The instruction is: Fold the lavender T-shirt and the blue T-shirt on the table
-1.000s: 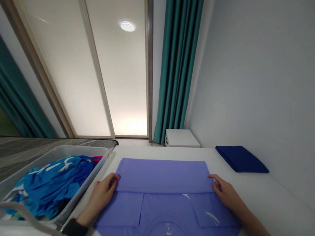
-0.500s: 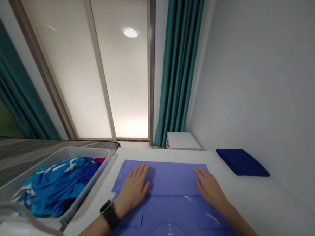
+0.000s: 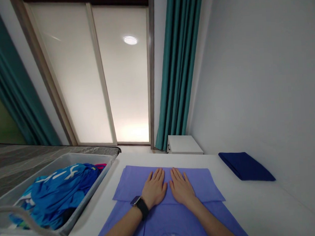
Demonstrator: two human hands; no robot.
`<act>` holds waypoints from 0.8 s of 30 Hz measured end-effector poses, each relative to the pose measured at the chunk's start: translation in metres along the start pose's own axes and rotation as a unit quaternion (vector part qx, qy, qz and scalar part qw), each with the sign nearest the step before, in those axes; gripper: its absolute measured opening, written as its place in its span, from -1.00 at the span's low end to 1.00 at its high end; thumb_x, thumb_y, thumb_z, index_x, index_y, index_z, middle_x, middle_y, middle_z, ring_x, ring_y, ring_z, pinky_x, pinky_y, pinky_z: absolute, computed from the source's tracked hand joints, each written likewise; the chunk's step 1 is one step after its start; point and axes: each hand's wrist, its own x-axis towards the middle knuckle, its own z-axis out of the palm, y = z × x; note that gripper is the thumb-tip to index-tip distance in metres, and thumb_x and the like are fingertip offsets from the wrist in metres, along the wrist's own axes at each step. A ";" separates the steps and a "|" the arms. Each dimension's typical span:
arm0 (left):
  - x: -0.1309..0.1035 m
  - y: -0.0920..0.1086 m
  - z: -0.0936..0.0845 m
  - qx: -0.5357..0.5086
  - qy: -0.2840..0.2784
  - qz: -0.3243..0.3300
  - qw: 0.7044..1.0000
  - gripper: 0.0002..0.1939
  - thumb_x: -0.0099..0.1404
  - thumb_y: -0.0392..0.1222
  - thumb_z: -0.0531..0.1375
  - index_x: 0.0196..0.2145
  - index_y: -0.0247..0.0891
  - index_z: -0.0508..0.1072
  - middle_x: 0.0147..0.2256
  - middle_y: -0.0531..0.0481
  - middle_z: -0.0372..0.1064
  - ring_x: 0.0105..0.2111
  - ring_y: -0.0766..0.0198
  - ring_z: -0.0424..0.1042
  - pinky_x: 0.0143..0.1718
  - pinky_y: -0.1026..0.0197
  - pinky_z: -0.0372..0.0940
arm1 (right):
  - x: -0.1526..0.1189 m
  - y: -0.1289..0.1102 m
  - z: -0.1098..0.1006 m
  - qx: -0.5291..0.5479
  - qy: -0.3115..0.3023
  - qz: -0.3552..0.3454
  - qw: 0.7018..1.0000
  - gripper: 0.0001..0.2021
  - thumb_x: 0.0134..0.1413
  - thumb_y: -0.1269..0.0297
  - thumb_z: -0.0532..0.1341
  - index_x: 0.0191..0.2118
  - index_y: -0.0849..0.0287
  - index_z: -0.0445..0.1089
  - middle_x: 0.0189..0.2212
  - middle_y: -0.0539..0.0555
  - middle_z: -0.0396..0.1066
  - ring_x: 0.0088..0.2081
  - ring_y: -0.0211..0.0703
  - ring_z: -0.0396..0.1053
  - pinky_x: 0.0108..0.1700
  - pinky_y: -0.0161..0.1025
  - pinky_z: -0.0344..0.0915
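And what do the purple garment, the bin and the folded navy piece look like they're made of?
Purple garment: thin, smooth, matte fabric, judging by its flat layers and crisp folded edges; cotton or synthetic, I can't tell. Bin: probably plastic with a satin finish, given its cloudy, pale walls and rounded corners. Folded navy piece: likely matte cloth, from its stacked, folded edge; fibre unclear.

The garment [image 3: 173, 214] is plain periwinkle, of thin fabric, and lies flat on the white desk [image 3: 259, 207]. The far end is folded back toward the near side, forming a broad transverse band. The band's far edge is nearly straight; its near corners project sideways past the layer beneath. A narrow crease runs lengthwise at the near left. A faint curved line shows near the lower picture border, which cuts off the near end.
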 end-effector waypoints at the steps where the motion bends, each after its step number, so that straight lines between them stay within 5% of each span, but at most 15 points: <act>1: 0.001 -0.001 0.000 0.001 0.000 0.000 1.000 -0.42 0.43 -0.03 -0.15 0.31 -0.33 0.12 0.32 -0.16 0.00 0.32 0.10 -0.01 0.31 -0.07 -0.09 | 0.001 0.000 -0.001 0.002 -0.003 0.000 1.000 -0.39 0.28 0.19 -0.20 0.37 0.34 -0.08 0.38 0.17 -0.21 0.38 -0.04 -0.25 0.34 0.09 -0.35; 15: 0.029 -0.007 -0.002 0.005 -0.016 -0.008 1.000 -0.42 0.42 -0.03 -0.14 0.31 -0.31 0.12 0.32 -0.15 -0.01 0.33 0.12 -0.03 0.30 -0.07 -0.07 | 0.025 0.016 -0.007 0.004 -0.008 -0.011 1.000 -0.37 0.29 0.11 -0.23 0.38 0.32 -0.10 0.38 0.17 -0.20 0.39 -0.07 -0.28 0.34 0.07 -0.38; 24: 0.028 -0.005 -0.009 -0.002 -0.024 -0.009 1.000 -0.42 0.41 -0.04 -0.12 0.30 -0.33 0.13 0.32 -0.17 -0.01 0.32 0.10 -0.02 0.29 -0.08 -0.07 | 0.013 0.079 -0.017 -0.004 -0.030 -0.005 1.000 -0.38 0.31 0.06 -0.25 0.38 0.25 -0.09 0.39 0.12 -0.21 0.39 -0.12 -0.27 0.35 0.00 -0.36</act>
